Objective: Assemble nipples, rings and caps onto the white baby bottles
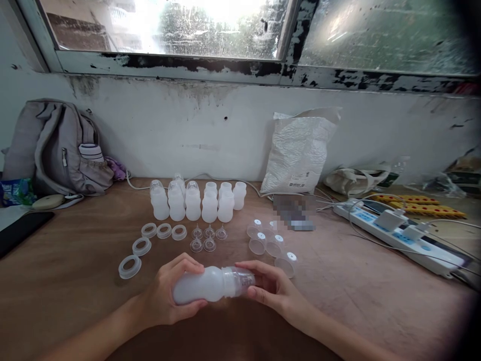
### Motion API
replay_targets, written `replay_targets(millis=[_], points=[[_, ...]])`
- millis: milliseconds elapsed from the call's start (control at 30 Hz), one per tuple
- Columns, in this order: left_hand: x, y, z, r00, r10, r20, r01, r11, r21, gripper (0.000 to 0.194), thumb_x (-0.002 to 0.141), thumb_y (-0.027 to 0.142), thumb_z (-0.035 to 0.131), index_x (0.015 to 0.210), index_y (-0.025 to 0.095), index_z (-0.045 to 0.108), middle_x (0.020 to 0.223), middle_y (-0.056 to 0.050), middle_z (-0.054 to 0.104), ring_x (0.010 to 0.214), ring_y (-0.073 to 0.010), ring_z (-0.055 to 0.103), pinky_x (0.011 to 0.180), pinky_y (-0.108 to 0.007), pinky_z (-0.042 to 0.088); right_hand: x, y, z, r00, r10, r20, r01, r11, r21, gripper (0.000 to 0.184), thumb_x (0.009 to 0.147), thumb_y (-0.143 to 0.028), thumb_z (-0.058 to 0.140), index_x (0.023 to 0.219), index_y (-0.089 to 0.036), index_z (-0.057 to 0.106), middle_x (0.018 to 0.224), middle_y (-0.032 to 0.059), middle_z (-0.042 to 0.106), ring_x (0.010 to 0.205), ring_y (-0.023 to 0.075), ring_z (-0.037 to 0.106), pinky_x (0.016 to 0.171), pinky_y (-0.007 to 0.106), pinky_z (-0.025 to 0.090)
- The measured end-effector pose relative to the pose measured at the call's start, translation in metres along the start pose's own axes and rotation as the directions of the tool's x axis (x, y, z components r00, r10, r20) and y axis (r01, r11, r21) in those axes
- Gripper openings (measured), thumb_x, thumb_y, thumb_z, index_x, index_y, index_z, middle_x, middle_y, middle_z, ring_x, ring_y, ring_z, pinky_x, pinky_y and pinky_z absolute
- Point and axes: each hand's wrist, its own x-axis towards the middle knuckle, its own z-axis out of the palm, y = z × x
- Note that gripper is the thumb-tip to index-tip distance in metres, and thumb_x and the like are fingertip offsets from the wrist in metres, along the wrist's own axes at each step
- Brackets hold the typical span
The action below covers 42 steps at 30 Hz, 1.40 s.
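A white plastic baby bottle point(205, 286) lies sideways between my hands above the wooden table point(376, 301). My left hand point(169, 296) is wrapped round its body. My right hand point(270, 288) grips the clear cap point(240, 281) at its neck end. Behind them stand several more white bottles point(199, 203) in a row, some capped. Loose screw rings point(141, 245) lie at the left, silicone teats point(206, 238) in the middle, and clear caps point(270, 245) at the right.
A grey backpack point(56, 148) leans on the wall at the back left, with a dark flat object point(20, 230) near the left edge. A white plastic bag point(296, 153) stands at the back. A power strip point(398, 235) with cables lies at the right.
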Motion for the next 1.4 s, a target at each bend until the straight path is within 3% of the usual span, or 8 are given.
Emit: replay_targets(millis=[400,633,900,1033,1167,1267,1333,1400], points=[[-0.012,0.002,0.013,0.985,0.156,-0.079,-0.152,0.987,0.061,0.044,0.063,0.019,0.064,0.102,0.018,0.046,0.09,-0.008,0.055,0.077,-0.0178,0.058,0.066,-0.029,0.052,-0.005,0.013,-0.004,0.999,0.027,0.029,-0.028,0.999,0.037,0.035,0.064,-0.019,0.071,0.098,-0.026,0.061,0.09,0.0008,0.062,0.077,0.0126,0.058,0.066,0.024,0.048],[-0.014,0.001,0.018,0.957,0.245,-0.157,-0.224,0.965,0.138,0.042,0.064,0.017,0.064,0.102,0.018,0.047,0.093,-0.009,0.055,0.077,-0.0175,0.06,0.066,-0.027,0.053,-0.001,0.013,-0.001,0.997,-0.036,0.062,0.032,0.997,0.067,0.034,0.07,-0.021,0.067,0.103,-0.025,0.058,0.096,0.0037,0.06,0.084,0.0155,0.057,0.073,0.029,0.047],[-0.003,-0.004,0.013,0.988,0.135,-0.081,-0.103,0.943,0.316,0.037,0.072,0.023,0.061,0.106,0.021,0.046,0.098,-0.007,0.057,0.088,-0.0179,0.058,0.074,-0.028,0.05,0.008,0.005,0.006,0.998,0.015,-0.067,-0.012,0.999,0.051,0.035,0.076,-0.033,0.059,0.11,-0.025,0.053,0.101,0.0043,0.056,0.089,0.0184,0.057,0.077,0.039,0.05],[-0.002,-0.006,0.007,0.981,0.083,-0.174,-0.025,0.951,0.307,0.058,0.067,0.037,0.066,0.116,0.02,0.039,0.113,-0.011,0.052,0.11,-0.0262,0.047,0.091,-0.04,0.041,0.014,-0.021,0.008,0.983,-0.109,-0.147,0.082,0.981,-0.176,0.034,0.076,-0.034,0.058,0.108,-0.022,0.055,0.088,0.0038,0.059,0.077,0.0152,0.058,0.069,0.033,0.053],[0.004,-0.011,0.004,0.924,-0.132,-0.358,0.183,0.977,0.111,0.061,0.077,0.039,0.054,0.129,0.022,0.025,0.129,-0.014,0.039,0.118,-0.0265,0.039,0.094,-0.044,0.037,0.033,-0.085,0.006,0.891,-0.371,-0.261,0.26,0.889,-0.376,0.044,0.073,-0.036,0.061,0.113,-0.021,0.048,0.085,0.0038,0.059,0.071,0.0148,0.058,0.063,0.032,0.054],[0.009,-0.016,0.003,0.859,-0.333,-0.39,0.336,0.94,-0.063,0.041,0.084,0.033,0.043,0.123,0.023,0.035,0.126,-0.009,0.044,0.115,-0.0219,0.042,0.09,-0.038,0.04,0.065,-0.135,-0.001,0.757,-0.556,-0.343,0.381,0.802,-0.46,0.044,0.071,-0.039,0.061,0.108,-0.018,0.048,0.086,0.0056,0.059,0.074,0.016,0.059,0.064,0.032,0.054],[0.012,-0.02,0.002,0.821,-0.431,-0.375,0.405,0.902,-0.149,0.031,0.085,0.035,0.041,0.112,0.022,0.046,0.117,-0.007,0.051,0.109,-0.0207,0.048,0.085,-0.035,0.042,0.095,-0.161,-0.006,0.634,-0.685,-0.359,0.434,0.699,-0.568,0.043,0.069,-0.038,0.063,0.105,-0.018,0.05,0.093,0.0068,0.058,0.078,0.0165,0.059,0.063,0.03,0.053],[0.013,-0.024,0.0,0.792,-0.489,-0.365,0.439,0.872,-0.215,0.026,0.084,0.036,0.04,0.103,0.021,0.052,0.109,-0.006,0.056,0.102,-0.0201,0.052,0.081,-0.033,0.043,0.131,-0.178,-0.011,0.555,-0.758,-0.343,0.389,0.601,-0.699,0.042,0.069,-0.035,0.063,0.105,-0.018,0.051,0.098,0.0073,0.056,0.08,0.0168,0.059,0.064,0.03,0.052]])
